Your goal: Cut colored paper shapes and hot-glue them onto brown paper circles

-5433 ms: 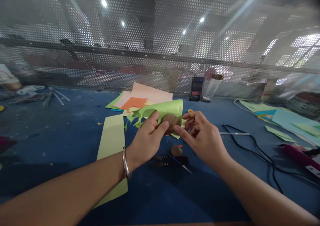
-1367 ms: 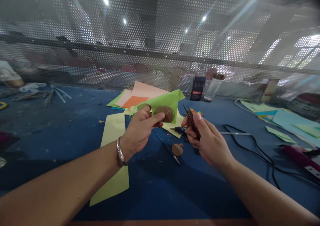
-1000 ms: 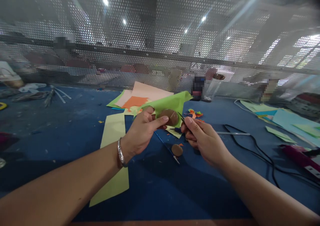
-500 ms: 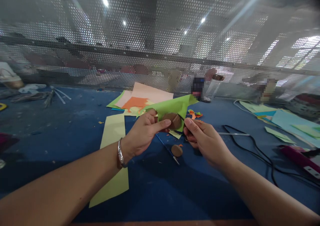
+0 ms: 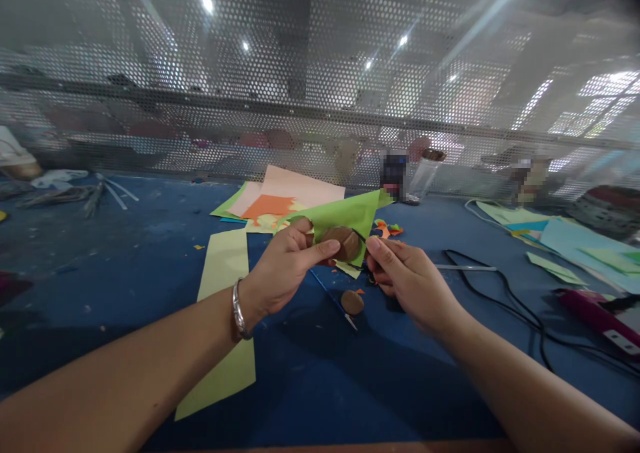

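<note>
In the head view, the left hand pinches a green sheet and a brown disc together, thumb on the disc's face, above the blue table. The right hand's fingers are closed on a dark tool — mostly hidden in the grip — whose thin tip lies at the disc's right side, over the sheet. Below them a small disc rests beside a blue stick — a yellow strip lies partly under the left forearm.
</note>
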Tool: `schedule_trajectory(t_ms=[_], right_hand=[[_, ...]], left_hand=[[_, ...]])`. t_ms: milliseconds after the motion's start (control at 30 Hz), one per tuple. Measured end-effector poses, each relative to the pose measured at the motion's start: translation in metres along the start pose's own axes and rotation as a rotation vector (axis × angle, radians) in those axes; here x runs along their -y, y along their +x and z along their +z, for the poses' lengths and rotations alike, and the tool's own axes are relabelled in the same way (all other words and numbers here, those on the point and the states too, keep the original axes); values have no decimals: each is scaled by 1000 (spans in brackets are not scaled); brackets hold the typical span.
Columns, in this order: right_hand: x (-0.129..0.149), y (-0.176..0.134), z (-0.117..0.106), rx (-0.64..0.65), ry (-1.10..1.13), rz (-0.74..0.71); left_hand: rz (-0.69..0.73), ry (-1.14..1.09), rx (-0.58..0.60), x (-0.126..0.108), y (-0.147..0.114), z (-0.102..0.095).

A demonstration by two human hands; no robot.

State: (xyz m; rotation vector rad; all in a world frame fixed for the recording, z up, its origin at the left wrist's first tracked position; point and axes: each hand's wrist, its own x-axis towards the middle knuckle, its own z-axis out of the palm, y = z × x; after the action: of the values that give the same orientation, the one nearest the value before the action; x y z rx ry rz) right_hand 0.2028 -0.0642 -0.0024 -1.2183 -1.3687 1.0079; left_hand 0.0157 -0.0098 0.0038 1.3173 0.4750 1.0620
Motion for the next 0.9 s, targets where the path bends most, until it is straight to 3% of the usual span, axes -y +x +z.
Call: schedule_trajectory(t_ms=[300,900], right_hand=[[-1,1,-5,-4,-172,-85],[-3,2,-4,-2,-188,-63]], left_hand=[[34,120,35,-3,-1,0],[40,202,12,-10,-3,4]])
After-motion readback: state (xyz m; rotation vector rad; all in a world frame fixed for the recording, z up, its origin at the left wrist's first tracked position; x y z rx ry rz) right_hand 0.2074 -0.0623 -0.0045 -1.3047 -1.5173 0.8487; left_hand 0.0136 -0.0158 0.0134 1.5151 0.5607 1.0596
